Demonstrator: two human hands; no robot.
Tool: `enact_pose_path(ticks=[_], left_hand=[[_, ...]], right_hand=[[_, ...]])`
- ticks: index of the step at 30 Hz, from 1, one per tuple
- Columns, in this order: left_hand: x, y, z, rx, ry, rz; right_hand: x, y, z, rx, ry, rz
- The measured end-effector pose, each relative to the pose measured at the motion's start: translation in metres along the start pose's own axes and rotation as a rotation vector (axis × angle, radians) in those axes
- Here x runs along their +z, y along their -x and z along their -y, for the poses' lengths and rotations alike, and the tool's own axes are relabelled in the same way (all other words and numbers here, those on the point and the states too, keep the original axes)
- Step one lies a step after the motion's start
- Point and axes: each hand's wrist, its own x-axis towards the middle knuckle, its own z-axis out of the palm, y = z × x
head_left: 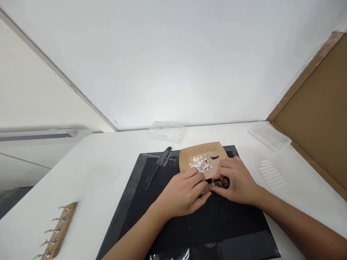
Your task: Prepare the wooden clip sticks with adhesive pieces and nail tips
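Note:
Both hands meet over a black board [195, 231], in front of a brown paper tray [187, 155]. Between them lies a wooden strip with small metal fittings [222, 183], largely covered by the fingers. My left hand [187, 191] is closed, its thumb and fingers pinched at the left end of the strip; what they grip is hidden. Thumb and index finger of my right hand [235, 180] close around a small pale, translucent piece [213, 183] standing at the strip. White bits [201, 163] and a dark sliver [214, 157] lie in the tray.
A black nail file [157, 168] lies on the board's left. Further left is a second wooden strip with metal clips [58, 231]. A sheet of small white tabs [272, 175] and a clear plastic box [269, 136] sit at right. Clear plastic [166, 131] lies behind; cardboard [314, 104] stands at right.

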Motion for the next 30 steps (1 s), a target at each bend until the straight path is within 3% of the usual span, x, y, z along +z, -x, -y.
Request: enact_pose_path(ticks=[30], left_hand=[[0.0025, -0.0016, -0.0051, 0.003, 0.009, 0.018]], right_hand=[[0.0048, 0.001, -0.0014, 0.071, 0.003, 0.043]])
